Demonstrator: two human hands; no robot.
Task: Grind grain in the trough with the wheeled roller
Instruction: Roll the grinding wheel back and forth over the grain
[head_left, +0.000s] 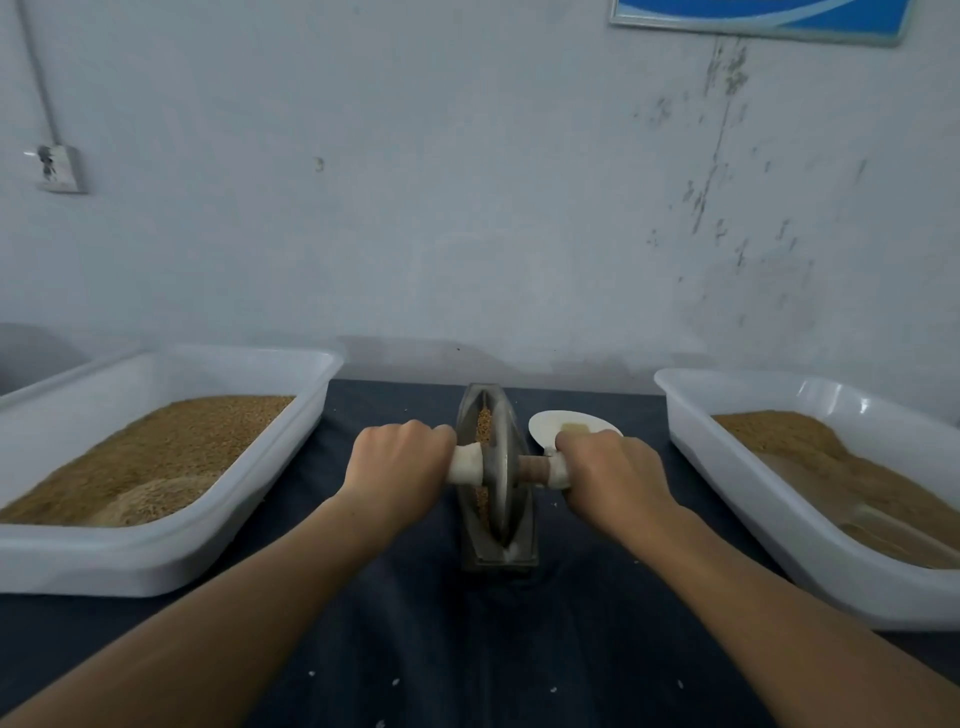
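A narrow grey metal trough (475, 558) lies lengthwise on the dark cloth in the middle of the table. Brown grain (484, 423) lies along its groove. The roller's metal wheel (500, 467) stands upright in the groove, about mid-length. Its axle sticks out to both sides, wrapped in white at the ends. My left hand (400, 460) grips the left handle. My right hand (610, 473) grips the right handle. Both fists are level with each other across the trough.
A white tub (171, 558) with brown grain stands on the left. A second white tub (769, 535) with grain stands on the right. A small white scoop (566, 423) lies just behind my right hand. The wall is close behind the table.
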